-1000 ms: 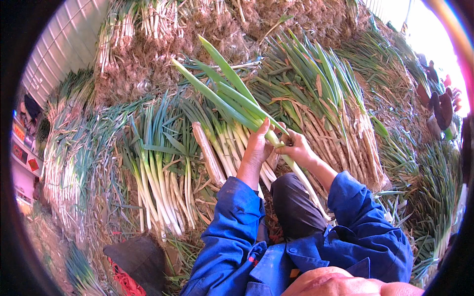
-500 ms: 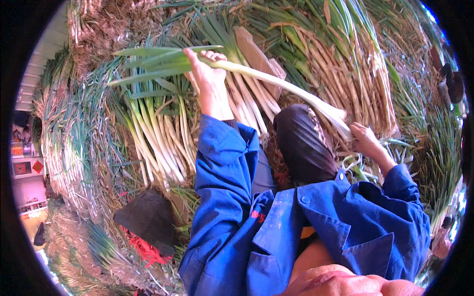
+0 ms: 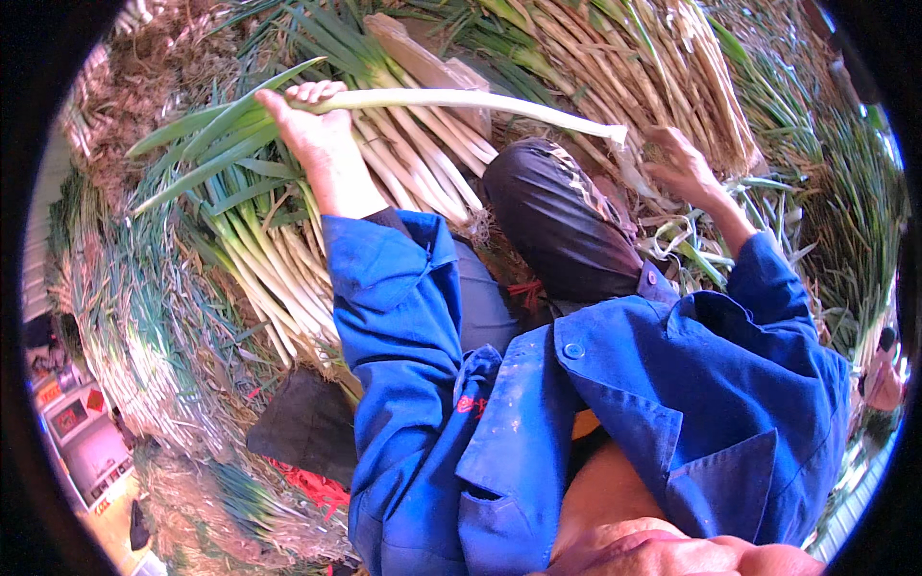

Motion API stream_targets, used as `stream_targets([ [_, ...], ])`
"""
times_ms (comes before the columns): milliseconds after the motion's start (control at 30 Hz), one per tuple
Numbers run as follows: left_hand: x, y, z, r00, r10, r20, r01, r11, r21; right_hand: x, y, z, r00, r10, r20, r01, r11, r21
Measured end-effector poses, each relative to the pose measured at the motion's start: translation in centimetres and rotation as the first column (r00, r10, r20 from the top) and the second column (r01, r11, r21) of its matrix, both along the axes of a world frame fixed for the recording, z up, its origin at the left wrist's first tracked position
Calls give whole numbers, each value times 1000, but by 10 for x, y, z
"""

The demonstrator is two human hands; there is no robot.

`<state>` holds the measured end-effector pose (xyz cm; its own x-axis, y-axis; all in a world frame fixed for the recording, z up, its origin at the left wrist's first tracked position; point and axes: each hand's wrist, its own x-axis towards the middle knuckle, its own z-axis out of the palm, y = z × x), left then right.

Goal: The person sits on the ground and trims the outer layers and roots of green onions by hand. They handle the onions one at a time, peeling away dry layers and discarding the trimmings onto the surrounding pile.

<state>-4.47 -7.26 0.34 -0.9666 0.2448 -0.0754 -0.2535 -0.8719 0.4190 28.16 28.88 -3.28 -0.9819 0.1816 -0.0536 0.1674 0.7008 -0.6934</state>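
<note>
My left hand (image 3: 312,115) is closed round a long green onion (image 3: 451,98) where its green leaves meet the white stalk. The leaves fan out to the left, and the stalk stretches right, bowing slightly down to its pale root end. Just right of that end is my right hand (image 3: 684,165), apart from the stalk, its fingers bent and thumb spread from them. Pale strips of peeled skin (image 3: 634,178) hang or lie just below its fingertips. Bundles of cleaner green onions (image 3: 413,144) lie beyond my left forearm, and another bundle (image 3: 274,254) sits to its left.
Unpeeled green onions (image 3: 634,77) with brownish stalks are heaped at the far right. A wooden board (image 3: 423,53) lies among the bundles. Loose peelings (image 3: 696,240) are by my dark-trousered knee (image 3: 557,211). At left are a dark cloth-like piece (image 3: 303,427) and red strands (image 3: 322,485).
The green onion has shifted left and up with my left hand, and its stalk is more level. My right hand has parted from the root end and moved up. The whole view has turned somewhat.
</note>
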Motion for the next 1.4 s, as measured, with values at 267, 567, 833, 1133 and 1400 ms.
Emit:
stream_targets([
  [267, -4, -3, 1, 986, 131, 101, -121, 987, -102, -32, -35, -47, 989, 98, -114, -88, 992, 88],
  [567, 18, 23, 0, 994, 93, 52, -68, 930, -360, -11, -47, -10, 997, 67, 35, -55, 961, -272],
  [833, 4, 18, -6, 995, -6, 102, 31, 970, -239, 61, -1, -33, 949, -236, 209, 239, 971, 14],
  [1133, 6, 27, -1, 1000, -7, 29, 14, 962, -274, 99, 118, -59, 635, -451, 627, -9, 808, 590],
  [1400, 23, 60, 5, 999, 3, 34, 10, 932, -364, -65, 206, -64, 817, -572, -75, 469, 584, 662],
])
